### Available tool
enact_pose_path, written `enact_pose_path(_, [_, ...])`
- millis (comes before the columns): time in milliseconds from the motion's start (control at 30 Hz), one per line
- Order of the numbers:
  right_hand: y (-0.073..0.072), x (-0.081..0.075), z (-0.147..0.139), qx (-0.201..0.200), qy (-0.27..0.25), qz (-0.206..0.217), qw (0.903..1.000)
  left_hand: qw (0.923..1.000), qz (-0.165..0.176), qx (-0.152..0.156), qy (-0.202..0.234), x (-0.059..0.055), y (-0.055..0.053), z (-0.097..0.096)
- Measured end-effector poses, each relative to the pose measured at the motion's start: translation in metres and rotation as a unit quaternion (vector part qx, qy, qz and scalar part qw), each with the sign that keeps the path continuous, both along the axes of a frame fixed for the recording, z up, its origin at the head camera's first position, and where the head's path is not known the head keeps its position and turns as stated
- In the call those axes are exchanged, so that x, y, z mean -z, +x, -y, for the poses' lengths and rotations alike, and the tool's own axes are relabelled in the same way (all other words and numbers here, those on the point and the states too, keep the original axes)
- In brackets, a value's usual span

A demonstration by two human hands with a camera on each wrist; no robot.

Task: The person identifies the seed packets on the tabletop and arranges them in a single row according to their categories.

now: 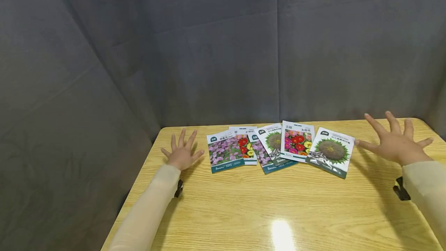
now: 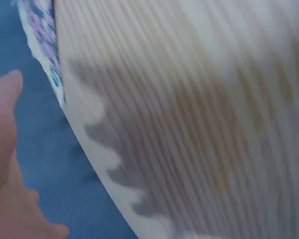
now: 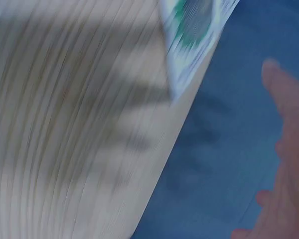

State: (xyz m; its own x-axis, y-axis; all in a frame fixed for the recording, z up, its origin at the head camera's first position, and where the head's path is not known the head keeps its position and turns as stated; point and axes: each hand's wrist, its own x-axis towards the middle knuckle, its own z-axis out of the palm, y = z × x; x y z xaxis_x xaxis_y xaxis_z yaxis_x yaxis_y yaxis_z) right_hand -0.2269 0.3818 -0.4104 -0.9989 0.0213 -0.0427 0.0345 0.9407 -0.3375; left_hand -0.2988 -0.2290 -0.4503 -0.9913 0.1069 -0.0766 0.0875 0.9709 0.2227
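Note:
Several flower seed packets lie fanned out near the table's back edge. From the left come a purple-flower packet (image 1: 226, 152), a red-and-yellow-flower packet (image 1: 250, 151) partly covered by it, and a second purple-flower packet (image 1: 262, 157). A sunflower packet (image 1: 273, 139) overlaps that one; beside it lie a mixed-flower packet (image 1: 297, 142) and another sunflower packet (image 1: 331, 151). Left of them my left hand (image 1: 182, 154) spreads its fingers over the table, holding nothing. My right hand (image 1: 398, 142), also spread and without anything in it, hovers beside the rightmost packet.
The light wood table (image 1: 237, 204) reflects a bright patch of light near its front. A dark grey curtain (image 1: 216, 57) hangs behind it and along the left. Dark devices are strapped at the left wrist (image 1: 179, 188) and the right wrist (image 1: 401, 189).

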Motion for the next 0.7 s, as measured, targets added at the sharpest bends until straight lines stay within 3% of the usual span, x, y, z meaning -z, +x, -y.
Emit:
enact_pose_path(133, [-0.005, 0.001, 0.036, -0.035, -0.045, -0.017, 0.9982, 0.9958, -0.031, 0.010, 0.086, 0.002, 0.006, -0.008])
enact_pose_path(267, [-0.009, 0.005, 0.078, -0.065, -0.088, -0.066, 0.9918, 0.9809, -0.049, 0.026, 0.186, 0.005, 0.012, -0.018])
enact_pose_path(433, [-0.009, 0.009, 0.134, -0.085, -0.154, -0.109, 0.9783, 0.9486, -0.017, -0.002, 0.316, 0.002, 0.023, -0.033])
enact_pose_path(567, [-0.007, 0.017, 0.179, -0.096, -0.213, -0.132, 0.9632, 0.9235, 0.033, -0.044, 0.380, 0.001, 0.031, -0.045])
enact_pose_path(700, [-0.009, 0.027, 0.215, -0.103, -0.280, -0.121, 0.9467, 0.9033, 0.059, -0.064, 0.420, 0.003, 0.035, -0.054])
